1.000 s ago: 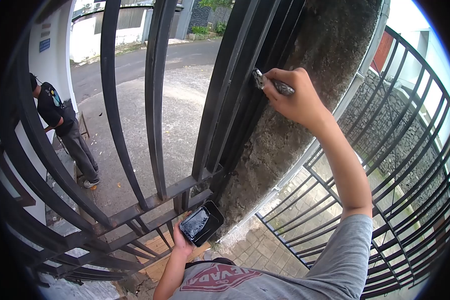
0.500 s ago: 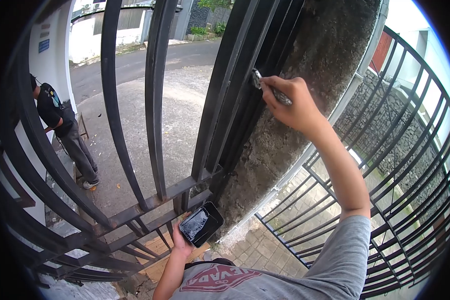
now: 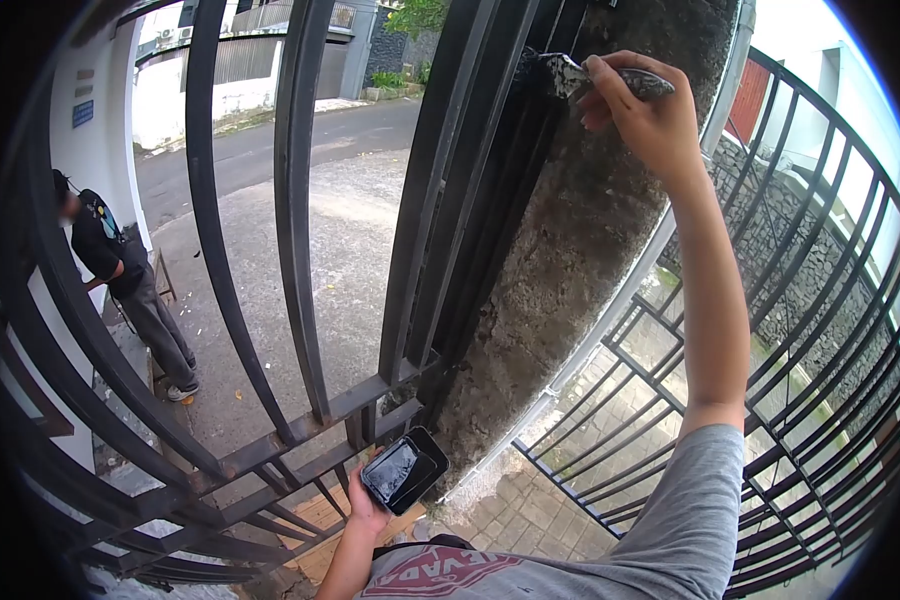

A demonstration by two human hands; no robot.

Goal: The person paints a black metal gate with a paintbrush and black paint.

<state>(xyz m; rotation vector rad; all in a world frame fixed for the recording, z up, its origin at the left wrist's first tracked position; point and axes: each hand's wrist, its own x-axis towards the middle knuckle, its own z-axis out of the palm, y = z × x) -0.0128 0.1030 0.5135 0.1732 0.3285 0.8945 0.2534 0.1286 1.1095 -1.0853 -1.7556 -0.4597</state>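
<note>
Raised high at the gate's edge, my right hand [image 3: 652,118] is closed around the handle of a paintbrush [image 3: 568,76]. The brush's dark bristles meet the black metal frame [image 3: 490,190] beside the rough concrete pillar [image 3: 560,290], and its ferrule is smeared with pale and dark paint. Low in the view, my left hand [image 3: 368,508] grips a small black paint tray [image 3: 432,466] from its left side. Dark, glossy paint with whitish reflections shows inside the tray, which is tilted up toward me.
Black gate bars [image 3: 300,200] stand in front and to the left. Beyond them, a person in dark clothes [image 3: 135,270] stands by a white wall. A railing of thin bars [image 3: 660,385] runs along the right, and cardboard [image 3: 315,515] lies below.
My right hand has moved up and to the right with the paintbrush, higher along the frame. The tray in my left hand sits slightly lower in view.
</note>
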